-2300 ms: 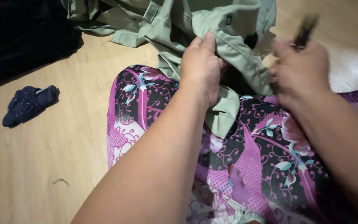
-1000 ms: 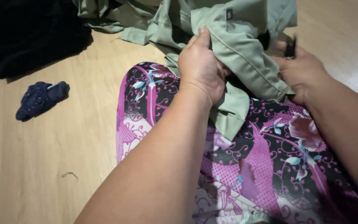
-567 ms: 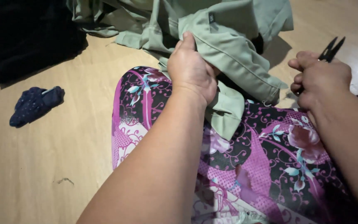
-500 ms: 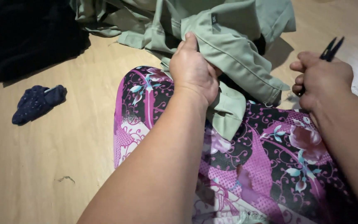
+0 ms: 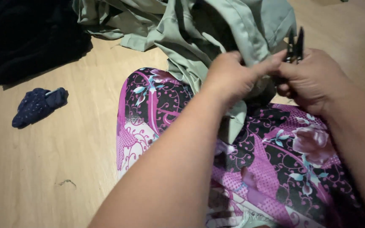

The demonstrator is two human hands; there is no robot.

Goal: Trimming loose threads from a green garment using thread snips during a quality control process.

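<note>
A sage-green garment (image 5: 216,29) lies bunched over my lap and the wooden floor. My left hand (image 5: 233,78) pinches a fold of it near its edge. Right beside it, my right hand (image 5: 313,80) grips small black scissors (image 5: 295,44), their tips pointing up close to the cloth. My legs are covered by purple and black floral fabric (image 5: 284,156). Where the two hands meet, the cloth between them is partly hidden.
A dark blue crumpled cloth (image 5: 39,105) lies on the wooden floor (image 5: 43,169) to the left. A black heap of fabric (image 5: 26,38) fills the top left corner. A small thread scrap (image 5: 66,183) rests on the floor nearer me.
My left hand has shifted right along the green garment. My right hand with the scissors has come in from the right and now sits against the left hand.
</note>
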